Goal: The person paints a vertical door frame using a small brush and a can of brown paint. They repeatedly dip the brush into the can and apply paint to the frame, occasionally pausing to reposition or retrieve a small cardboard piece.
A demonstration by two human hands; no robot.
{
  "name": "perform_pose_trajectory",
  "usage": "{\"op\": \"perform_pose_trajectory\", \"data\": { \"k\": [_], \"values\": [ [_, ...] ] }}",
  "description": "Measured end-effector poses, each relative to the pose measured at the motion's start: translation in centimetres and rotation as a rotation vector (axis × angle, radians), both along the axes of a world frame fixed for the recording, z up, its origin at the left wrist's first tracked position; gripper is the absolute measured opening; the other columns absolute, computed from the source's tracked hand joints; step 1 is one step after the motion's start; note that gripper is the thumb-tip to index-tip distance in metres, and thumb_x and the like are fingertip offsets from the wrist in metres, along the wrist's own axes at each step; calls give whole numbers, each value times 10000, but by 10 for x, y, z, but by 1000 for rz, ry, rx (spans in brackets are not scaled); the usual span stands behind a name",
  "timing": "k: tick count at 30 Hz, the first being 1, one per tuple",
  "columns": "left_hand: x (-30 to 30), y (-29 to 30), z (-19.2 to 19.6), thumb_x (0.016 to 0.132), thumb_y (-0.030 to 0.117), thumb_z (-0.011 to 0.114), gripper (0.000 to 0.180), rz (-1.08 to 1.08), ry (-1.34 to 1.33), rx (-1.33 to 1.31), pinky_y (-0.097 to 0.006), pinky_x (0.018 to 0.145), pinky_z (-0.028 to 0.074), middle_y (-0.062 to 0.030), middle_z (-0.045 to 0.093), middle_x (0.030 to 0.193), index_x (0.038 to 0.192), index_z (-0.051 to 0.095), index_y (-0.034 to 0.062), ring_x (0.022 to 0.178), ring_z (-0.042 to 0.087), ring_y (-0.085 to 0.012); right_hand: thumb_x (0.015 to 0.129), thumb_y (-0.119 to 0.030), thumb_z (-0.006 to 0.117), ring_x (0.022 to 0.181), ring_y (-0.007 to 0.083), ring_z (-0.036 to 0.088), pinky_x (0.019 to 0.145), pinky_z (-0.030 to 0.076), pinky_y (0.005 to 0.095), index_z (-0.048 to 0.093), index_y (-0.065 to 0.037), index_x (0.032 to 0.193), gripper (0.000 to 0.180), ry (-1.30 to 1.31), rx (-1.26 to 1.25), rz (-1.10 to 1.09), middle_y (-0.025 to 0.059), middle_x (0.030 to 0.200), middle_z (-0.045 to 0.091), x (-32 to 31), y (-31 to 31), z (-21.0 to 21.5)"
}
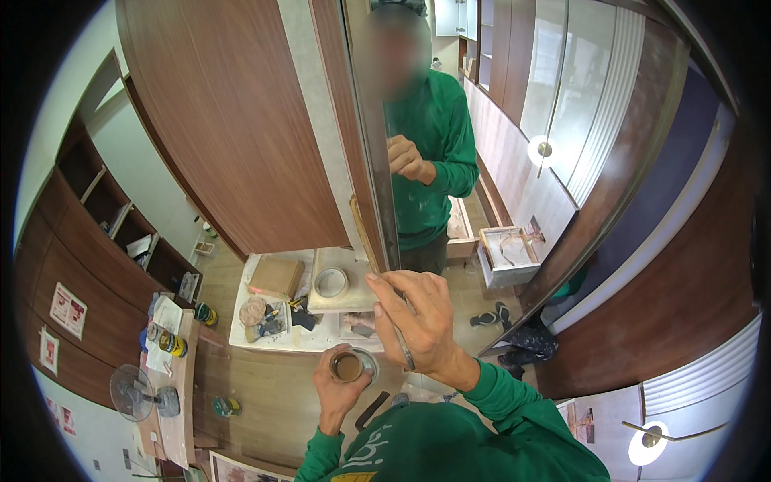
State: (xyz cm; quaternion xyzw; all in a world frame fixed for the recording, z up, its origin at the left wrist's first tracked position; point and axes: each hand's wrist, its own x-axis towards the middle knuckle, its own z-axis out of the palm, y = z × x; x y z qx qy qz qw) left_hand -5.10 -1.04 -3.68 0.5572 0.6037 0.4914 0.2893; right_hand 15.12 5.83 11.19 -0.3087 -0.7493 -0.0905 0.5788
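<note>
My left hand (338, 394) is wrapped round a small round can (373, 365) of brown liquid that looks like paint, held low in front of my body. In my right hand (422, 321) is a long, slim paintbrush (363, 237), pinched between thumb and fingers. Its tan end reaches up beside the wood-coloured frame strip (333, 88) at the mirror's left edge, while the darker end sticks out below my palm. Whether the upper end touches the strip, I cannot tell. The tall mirror (502, 193) reflects my green sleeve and a raised hand.
Below stands a white ledge (241, 333) with a cardboard box (275, 278), a roll of tape (331, 282) and rags. At left are a workbench (186, 377) with cans and a fan (132, 394). Another can (226, 406) stands on the floor. A brown panel (217, 120) rises ahead.
</note>
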Motion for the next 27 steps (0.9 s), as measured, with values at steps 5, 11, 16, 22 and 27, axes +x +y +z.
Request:
{"op": "perform_pose_trajectory", "data": {
  "k": [5, 11, 16, 22, 27],
  "values": [
    [3, 1, 3, 659, 144, 936, 613, -5, 4, -15, -395, 957, 577, -158, 738, 1153, 1207, 702, -2, 1050, 726, -295, 772, -37, 777, 999, 313, 680, 855, 464, 446, 715, 8, 1332, 565, -1, -7, -4, 147, 1145, 690, 2, -2, -3],
    [5, 2, 1, 665, 141, 938, 611, -14, -31, -29, -388, 948, 580, -153, 742, 1152, 1208, 700, -8, 1045, 727, -278, 798, -37, 769, 990, 306, 681, 865, 467, 444, 722, 12, 1316, 522, 4, -21, -7, 142, 1131, 694, 2, -5, -3],
    [4, 2, -3, 668, 141, 939, 615, -11, -55, -33, -385, 943, 583, -154, 747, 1155, 1214, 701, -13, 1033, 730, -269, 825, -38, 762, 989, 299, 679, 872, 466, 443, 730, 11, 1305, 483, 4, -43, -9, 139, 1131, 698, 2, -7, -6],
    [4, 1, -5, 660, 150, 946, 635, -9, -21, -32, -384, 936, 586, -154, 749, 1151, 1222, 703, -14, 1020, 735, -269, 826, -34, 765, 993, 300, 679, 875, 461, 443, 727, 13, 1312, 490, 4, -66, -4, 141, 1147, 702, 3, -9, -10],
    [5, 0, -6, 662, 151, 945, 639, -10, -44, -45, -381, 935, 587, -160, 749, 1146, 1228, 701, -17, 1024, 738, -265, 817, -28, 769, 995, 303, 682, 867, 457, 441, 723, 16, 1317, 504, -4, -82, -2, 145, 1153, 702, 3, -11, -13]
  ]
}}
